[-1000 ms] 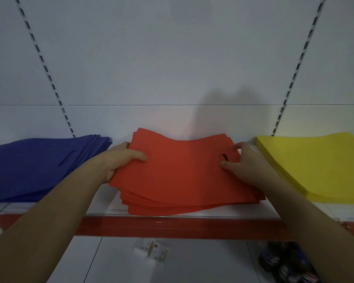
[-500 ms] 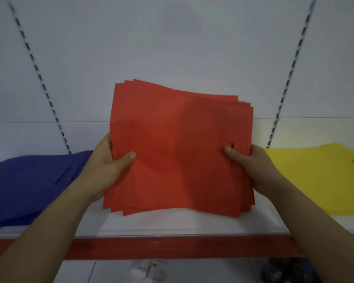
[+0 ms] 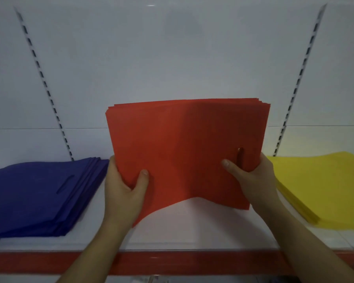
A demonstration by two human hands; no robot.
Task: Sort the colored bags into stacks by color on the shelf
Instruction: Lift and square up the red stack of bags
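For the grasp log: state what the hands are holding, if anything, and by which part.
The stack of red bags: left hand grips its lower left edge, right hand its lower right edge beside the handle slot.

We see dim, flat light, cool grey cast over back panel (image 3: 172, 58). Tiny glare spot at top edge of panel, faint dark smudge of shadow below it. On red bags (image 3: 172, 150) left half lit, right half in shade past bend. Yellowish tint on panel just beside yellow stack (image 3: 319, 190). Thin glare line on shelf front strip (image 3: 172, 262). We note wide-angle bowing: slotted uprights (image 3: 41, 78) lean inward. Whole frame soft, forearms (image 3: 98, 258) at bottom edge softest.
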